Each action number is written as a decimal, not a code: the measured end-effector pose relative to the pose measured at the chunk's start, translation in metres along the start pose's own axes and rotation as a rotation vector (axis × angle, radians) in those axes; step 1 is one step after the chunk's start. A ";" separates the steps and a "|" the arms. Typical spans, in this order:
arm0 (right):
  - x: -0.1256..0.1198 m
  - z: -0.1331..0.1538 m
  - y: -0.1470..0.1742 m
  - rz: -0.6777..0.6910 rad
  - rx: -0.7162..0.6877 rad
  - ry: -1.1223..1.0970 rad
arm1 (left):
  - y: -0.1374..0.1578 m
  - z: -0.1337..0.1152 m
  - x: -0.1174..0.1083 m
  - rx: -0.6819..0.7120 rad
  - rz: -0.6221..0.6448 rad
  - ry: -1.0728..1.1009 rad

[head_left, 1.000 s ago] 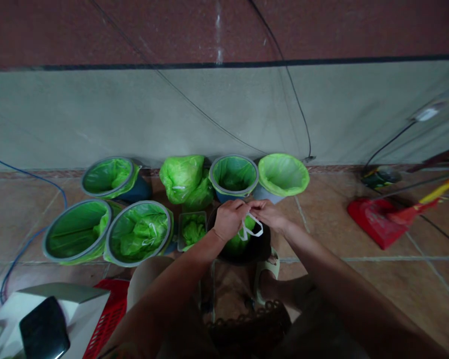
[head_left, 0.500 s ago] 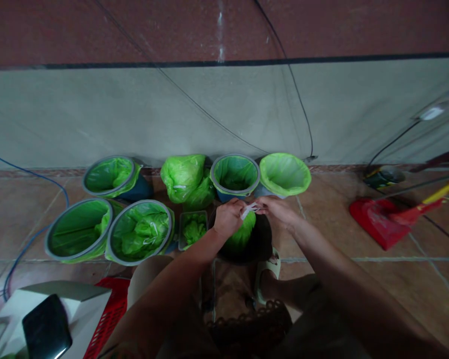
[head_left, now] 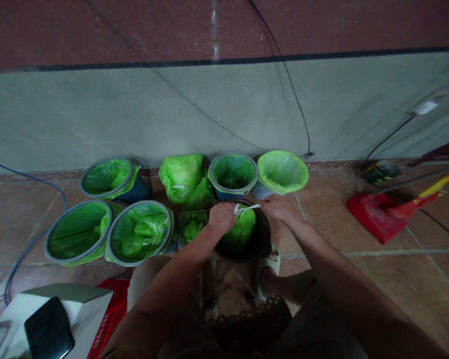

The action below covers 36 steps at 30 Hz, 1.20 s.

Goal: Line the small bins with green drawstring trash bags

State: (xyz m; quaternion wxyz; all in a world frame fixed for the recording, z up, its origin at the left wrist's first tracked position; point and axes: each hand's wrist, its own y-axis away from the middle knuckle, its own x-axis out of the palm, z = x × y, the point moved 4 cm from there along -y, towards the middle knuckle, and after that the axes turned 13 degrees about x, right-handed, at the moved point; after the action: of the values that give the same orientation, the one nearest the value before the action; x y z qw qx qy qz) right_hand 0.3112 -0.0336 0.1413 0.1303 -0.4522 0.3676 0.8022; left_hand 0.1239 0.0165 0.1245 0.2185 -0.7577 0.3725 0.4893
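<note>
A green plastic bag (head_left: 240, 232) sits inside a dark round bin (head_left: 260, 242) between my feet. White drawstring (head_left: 247, 207) runs across the gathered top of the bag. My left hand (head_left: 223, 217) is closed on the string's left end, over the bin's left rim. Out to the right, my right hand (head_left: 277, 206) pinches the other end, and the string is stretched between both hands. My left hand and forearm hide part of the bin's left side.
Behind stand a blue bin (head_left: 233, 172) and a pale lined bin (head_left: 283, 172), with a full green bag (head_left: 182, 175) beside them. Several lined bins, one a grey-rimmed bin (head_left: 139, 233), are left. A red dustpan (head_left: 374, 214) lies right; a black phone (head_left: 49, 328) rests on a white box.
My hands have moved apart, drawing the white drawstring out sideways. More of the bag's top shows between them. The view has shifted slightly.
</note>
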 end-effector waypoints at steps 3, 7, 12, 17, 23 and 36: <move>0.001 0.000 0.000 0.010 -0.027 -0.022 | -0.001 0.007 -0.005 -0.113 -0.019 0.166; 0.001 0.004 0.002 0.013 -0.137 -0.196 | -0.004 0.007 -0.003 -0.325 -0.117 0.778; 0.002 0.008 0.009 0.098 -0.252 -0.428 | -0.005 -0.004 0.009 -0.480 -0.261 1.422; 0.000 0.017 0.020 0.218 -0.348 -0.604 | -0.007 -0.008 0.012 -0.378 -0.262 1.546; 0.006 0.034 0.033 0.313 -0.457 -0.676 | -0.011 -0.014 0.011 -0.064 -0.141 1.341; 0.017 0.025 0.023 0.404 -0.327 -0.655 | -0.014 -0.013 0.017 0.037 -0.201 1.131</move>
State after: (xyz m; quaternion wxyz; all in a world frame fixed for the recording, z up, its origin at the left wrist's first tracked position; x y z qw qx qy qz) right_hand 0.2736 -0.0339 0.1463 0.0068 -0.1066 0.2557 0.9608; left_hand 0.1463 0.0101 0.1144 0.0439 -0.9293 0.3661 -0.0216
